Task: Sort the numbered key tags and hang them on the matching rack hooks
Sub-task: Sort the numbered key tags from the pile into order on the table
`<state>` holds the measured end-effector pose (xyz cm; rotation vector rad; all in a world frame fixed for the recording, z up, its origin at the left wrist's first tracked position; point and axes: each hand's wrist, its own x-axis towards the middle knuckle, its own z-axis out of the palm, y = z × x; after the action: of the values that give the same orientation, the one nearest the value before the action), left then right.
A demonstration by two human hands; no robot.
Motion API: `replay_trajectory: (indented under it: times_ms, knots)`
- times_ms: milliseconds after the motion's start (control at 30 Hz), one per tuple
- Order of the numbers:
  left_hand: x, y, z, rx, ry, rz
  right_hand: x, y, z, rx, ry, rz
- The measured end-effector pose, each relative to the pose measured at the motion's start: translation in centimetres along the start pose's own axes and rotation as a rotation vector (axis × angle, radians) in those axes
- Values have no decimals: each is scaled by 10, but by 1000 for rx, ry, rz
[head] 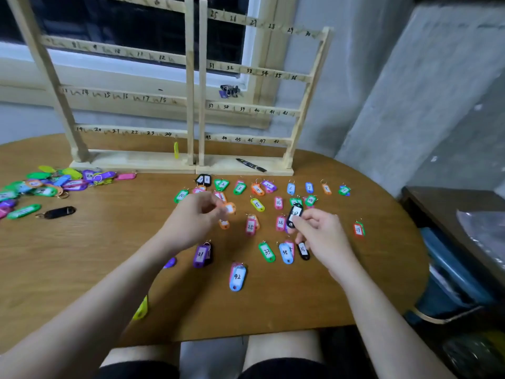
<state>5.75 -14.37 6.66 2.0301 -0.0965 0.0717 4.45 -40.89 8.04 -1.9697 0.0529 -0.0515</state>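
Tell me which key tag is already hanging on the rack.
The yellow tag, hanging under hook 24 on the left rack's bottom rail. Every other tag lies on the table or is in the hands.

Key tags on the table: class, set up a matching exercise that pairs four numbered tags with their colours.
Column one:
1. Tag 42
2. Tag 33
3. Tag 31
4. Tag 15

Column two:
A. Purple
B. Yellow
C. Light blue
D. Green

Pairs: 1-C, 2-D, 3-A, 4-B.
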Motion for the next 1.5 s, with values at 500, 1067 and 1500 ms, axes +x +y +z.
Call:
replay_trajectory:
  times_ms: [500, 1067, 1500]
  knots:
    - [-7, 34, 87, 139, -119, -5, -50, 87, -83, -81, 335, 32]
    - [-7, 34, 107, 405, -166, 19, -48, 126, -82, -319, 382, -50]
    - [-10, 21, 93, 559, -174, -53, -48, 123, -77, -392, 383, -24]
